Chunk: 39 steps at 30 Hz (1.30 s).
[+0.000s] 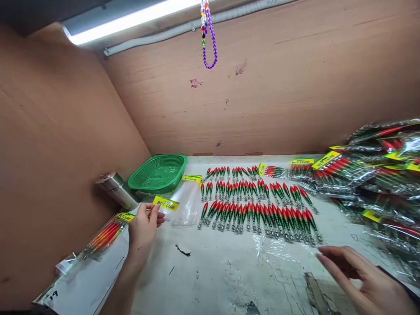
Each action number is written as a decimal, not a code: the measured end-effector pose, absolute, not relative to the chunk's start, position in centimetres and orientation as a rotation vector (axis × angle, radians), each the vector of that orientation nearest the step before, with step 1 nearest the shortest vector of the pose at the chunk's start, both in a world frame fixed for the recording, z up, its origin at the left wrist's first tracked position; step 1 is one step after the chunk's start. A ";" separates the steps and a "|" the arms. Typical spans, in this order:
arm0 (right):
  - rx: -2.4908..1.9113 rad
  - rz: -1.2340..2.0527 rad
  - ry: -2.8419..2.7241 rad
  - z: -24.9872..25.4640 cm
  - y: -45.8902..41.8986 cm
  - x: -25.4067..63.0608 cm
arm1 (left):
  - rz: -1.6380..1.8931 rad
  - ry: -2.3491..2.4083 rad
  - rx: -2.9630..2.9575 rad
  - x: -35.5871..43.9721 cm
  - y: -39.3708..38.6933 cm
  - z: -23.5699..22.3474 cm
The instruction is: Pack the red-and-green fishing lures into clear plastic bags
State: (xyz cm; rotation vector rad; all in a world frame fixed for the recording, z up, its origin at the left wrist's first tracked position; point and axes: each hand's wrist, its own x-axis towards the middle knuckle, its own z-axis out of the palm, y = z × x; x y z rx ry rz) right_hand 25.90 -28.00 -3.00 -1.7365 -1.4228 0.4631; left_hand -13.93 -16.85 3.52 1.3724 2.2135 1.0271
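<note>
My left hand (143, 229) pinches the yellow header of a clear plastic bag (183, 205) lying on the worktop. Right of the bag, several rows of red-and-green fishing lures (259, 205) are laid out side by side. My right hand (364, 280) hovers low at the right, fingers spread and holding nothing, just in front of the nearest lure row.
A green mesh basket (159, 173) and a steel cup (116, 190) on its side sit at the back left. A filled lure pack (103, 238) lies at the left. A heap of packed lures (377, 179) fills the right. Brown boards wall in the bench; beads (208, 35) hang overhead.
</note>
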 end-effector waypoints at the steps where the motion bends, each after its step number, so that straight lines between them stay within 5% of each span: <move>1: -1.671 0.617 -1.394 -2.7 -28.2 23.8 | 1.075 2.103 1.364 -12.2 -17.2 3.8; 5: -1.137 1.281 -1.259 -1.8 -28.0 14.6 | 1.225 1.335 1.062 -3.7 -19.3 3.5; 8: -1.080 1.380 -1.114 -1.2 -27.0 11.7 | 1.145 1.081 0.912 0.4 -21.0 2.7; 13: -1.362 1.144 -1.454 -0.5 -25.2 17.8 | 0.790 0.999 0.832 1.2 -21.4 1.5; 20: -1.744 0.526 -1.537 -3.0 -23.5 30.3 | 1.032 1.126 0.388 1.0 -19.4 0.0; 29: -1.793 0.320 -1.605 -3.6 -24.7 31.7 | 0.977 0.994 0.331 1.0 -20.1 -0.3; 39: -1.715 0.475 -1.327 -1.8 -30.5 30.5 | 0.838 0.962 0.412 1.8 -21.5 -0.7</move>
